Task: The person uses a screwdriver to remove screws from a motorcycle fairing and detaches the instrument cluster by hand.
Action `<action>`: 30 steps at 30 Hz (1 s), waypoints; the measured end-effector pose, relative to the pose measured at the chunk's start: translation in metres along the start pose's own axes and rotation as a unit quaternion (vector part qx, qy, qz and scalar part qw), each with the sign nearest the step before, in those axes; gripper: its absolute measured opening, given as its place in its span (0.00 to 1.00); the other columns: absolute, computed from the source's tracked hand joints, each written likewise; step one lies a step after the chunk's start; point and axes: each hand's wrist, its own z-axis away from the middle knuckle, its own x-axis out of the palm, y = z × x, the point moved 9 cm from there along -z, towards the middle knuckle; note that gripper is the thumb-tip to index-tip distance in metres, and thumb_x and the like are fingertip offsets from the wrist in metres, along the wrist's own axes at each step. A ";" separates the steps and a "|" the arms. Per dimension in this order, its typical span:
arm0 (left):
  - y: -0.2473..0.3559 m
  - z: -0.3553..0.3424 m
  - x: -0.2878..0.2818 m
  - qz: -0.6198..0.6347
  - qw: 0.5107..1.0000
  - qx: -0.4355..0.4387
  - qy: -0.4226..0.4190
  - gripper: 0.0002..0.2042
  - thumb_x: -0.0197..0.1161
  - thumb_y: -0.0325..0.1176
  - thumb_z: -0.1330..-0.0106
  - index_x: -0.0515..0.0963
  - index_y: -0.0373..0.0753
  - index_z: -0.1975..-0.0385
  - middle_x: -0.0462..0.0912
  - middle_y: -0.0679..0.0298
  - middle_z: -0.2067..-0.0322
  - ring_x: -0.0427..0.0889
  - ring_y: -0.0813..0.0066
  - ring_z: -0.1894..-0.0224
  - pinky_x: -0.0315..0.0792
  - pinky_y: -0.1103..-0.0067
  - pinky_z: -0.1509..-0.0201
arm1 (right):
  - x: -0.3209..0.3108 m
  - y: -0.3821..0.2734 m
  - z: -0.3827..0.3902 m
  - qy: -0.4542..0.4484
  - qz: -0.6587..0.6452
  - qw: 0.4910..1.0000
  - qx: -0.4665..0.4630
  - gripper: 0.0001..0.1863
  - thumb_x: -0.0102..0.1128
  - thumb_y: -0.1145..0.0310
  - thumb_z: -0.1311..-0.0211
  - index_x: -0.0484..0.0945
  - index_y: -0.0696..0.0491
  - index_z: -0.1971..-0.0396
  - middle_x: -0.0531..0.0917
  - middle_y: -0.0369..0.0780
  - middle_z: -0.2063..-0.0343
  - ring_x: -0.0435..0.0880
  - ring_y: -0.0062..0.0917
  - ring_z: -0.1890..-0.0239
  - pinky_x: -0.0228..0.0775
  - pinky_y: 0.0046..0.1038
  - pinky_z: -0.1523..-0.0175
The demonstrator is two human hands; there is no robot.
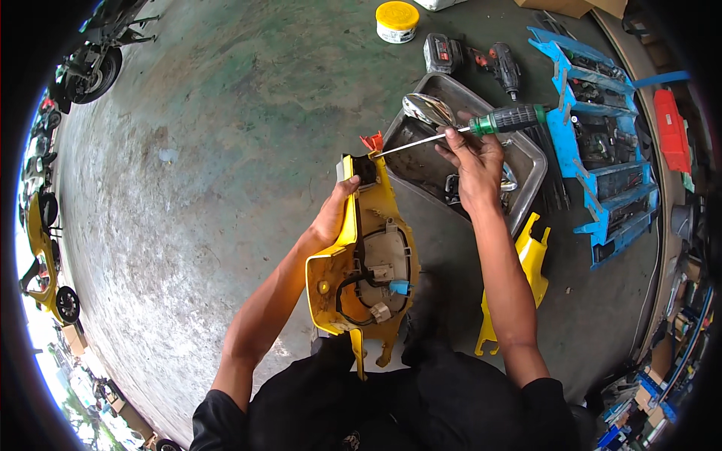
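At frame centre, a yellow motorcycle cover panel (368, 263), inner side up with its wiring exposed, is gripped at its left edge by the left hand (333, 214). A green-handled screwdriver (459, 131) is clasped in the right hand (474, 161), its tip set at the panel's top, above a metal tray (526, 154).

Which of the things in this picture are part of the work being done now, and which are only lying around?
In use:
left hand gripping the yellow scooter panel
right hand holding the green-handled screwdriver, tip at the panel's top

Lying about:
metal tray with chrome mirror
second yellow panel
cordless drill
yellow-lidded tub
blue tool rack
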 end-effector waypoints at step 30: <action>-0.022 -0.020 -0.018 -0.015 1.000 -0.025 0.011 0.29 0.54 0.55 0.35 0.61 0.43 0.42 0.76 0.61 0.59 0.77 0.74 0.63 0.73 0.76 0.58 | 0.000 0.030 -0.009 -0.025 0.107 0.992 0.066 0.16 0.56 0.66 0.31 0.70 0.57 0.49 0.83 0.45 0.60 0.85 0.28 0.63 0.81 0.30 0.56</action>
